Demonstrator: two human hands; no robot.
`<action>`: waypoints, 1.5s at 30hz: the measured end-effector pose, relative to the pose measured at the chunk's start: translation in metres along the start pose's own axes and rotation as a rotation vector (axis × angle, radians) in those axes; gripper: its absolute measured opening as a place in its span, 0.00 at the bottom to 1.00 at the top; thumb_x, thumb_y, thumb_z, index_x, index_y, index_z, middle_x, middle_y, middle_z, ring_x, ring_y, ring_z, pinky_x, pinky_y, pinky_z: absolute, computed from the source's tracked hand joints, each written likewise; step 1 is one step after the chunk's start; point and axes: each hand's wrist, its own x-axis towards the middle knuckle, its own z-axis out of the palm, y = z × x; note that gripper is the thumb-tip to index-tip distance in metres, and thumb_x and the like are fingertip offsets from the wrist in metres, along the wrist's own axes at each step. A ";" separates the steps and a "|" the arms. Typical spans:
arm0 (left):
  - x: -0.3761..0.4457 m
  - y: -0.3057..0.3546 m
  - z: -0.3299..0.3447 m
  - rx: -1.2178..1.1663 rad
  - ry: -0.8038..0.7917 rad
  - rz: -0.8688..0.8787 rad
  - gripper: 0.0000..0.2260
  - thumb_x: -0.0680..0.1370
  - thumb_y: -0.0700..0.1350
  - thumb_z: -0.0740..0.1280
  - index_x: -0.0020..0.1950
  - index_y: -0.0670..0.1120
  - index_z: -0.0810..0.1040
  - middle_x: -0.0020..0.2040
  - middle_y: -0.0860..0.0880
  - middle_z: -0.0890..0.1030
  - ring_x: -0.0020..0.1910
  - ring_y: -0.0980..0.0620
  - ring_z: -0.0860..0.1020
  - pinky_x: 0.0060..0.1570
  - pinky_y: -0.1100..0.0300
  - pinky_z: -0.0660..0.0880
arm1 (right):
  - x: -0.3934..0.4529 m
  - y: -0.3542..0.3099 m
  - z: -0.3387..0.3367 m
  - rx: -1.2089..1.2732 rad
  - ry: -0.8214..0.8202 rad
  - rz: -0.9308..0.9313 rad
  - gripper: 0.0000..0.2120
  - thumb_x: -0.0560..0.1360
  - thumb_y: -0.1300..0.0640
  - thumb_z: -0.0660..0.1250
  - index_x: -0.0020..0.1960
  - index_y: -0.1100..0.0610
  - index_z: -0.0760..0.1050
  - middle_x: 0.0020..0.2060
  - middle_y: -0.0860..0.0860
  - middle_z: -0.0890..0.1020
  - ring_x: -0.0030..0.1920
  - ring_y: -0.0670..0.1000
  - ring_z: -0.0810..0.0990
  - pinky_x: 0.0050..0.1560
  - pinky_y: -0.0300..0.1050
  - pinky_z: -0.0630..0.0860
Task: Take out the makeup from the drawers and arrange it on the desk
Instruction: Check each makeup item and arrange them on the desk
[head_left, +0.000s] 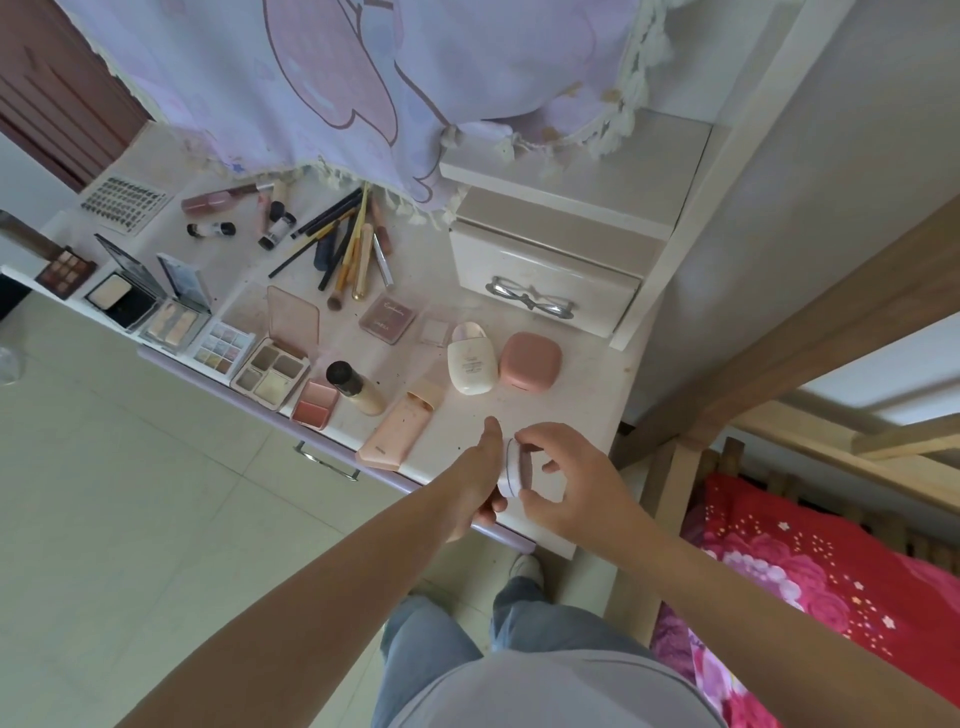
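Observation:
A small round white compact (511, 470) is held on edge between both hands above the desk's front right corner. My left hand (480, 480) holds it from the left, thumb up. My right hand (566, 478) curls its fingers round its right side. On the cream desk (571, 415) lie a pink square case (531, 361), a white bottle (470, 358), a peach tube (400, 428), a foundation bottle (356, 387), several open palettes (270, 369) and a heap of brushes and pencils (348, 244).
A small drawer unit with a bow handle (545, 280) stands at the desk's back right. A lilac cloth (337, 78) hangs over the back. The desk drawer handle (327, 462) shows below the front edge. A bed with a red floral cover (810, 566) lies to the right.

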 end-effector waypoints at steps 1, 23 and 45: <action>0.001 -0.001 -0.001 -0.023 -0.008 0.000 0.30 0.78 0.61 0.39 0.37 0.43 0.70 0.30 0.47 0.65 0.27 0.53 0.61 0.27 0.63 0.59 | -0.001 -0.001 0.000 -0.001 0.005 -0.013 0.19 0.67 0.66 0.68 0.57 0.61 0.73 0.51 0.48 0.76 0.50 0.42 0.72 0.48 0.26 0.68; -0.003 -0.025 -0.014 -0.326 -0.034 0.076 0.22 0.81 0.56 0.44 0.43 0.43 0.70 0.29 0.47 0.67 0.26 0.53 0.64 0.26 0.64 0.63 | 0.014 -0.005 -0.019 0.154 -0.173 0.103 0.21 0.67 0.61 0.72 0.55 0.48 0.69 0.49 0.36 0.73 0.49 0.36 0.75 0.46 0.26 0.72; 0.044 -0.035 -0.050 -0.744 0.311 -0.167 0.19 0.79 0.59 0.49 0.55 0.43 0.64 0.39 0.41 0.76 0.19 0.48 0.78 0.20 0.62 0.76 | 0.075 0.062 0.049 -0.330 -0.155 0.084 0.20 0.68 0.62 0.71 0.58 0.63 0.72 0.55 0.57 0.78 0.56 0.56 0.75 0.46 0.35 0.62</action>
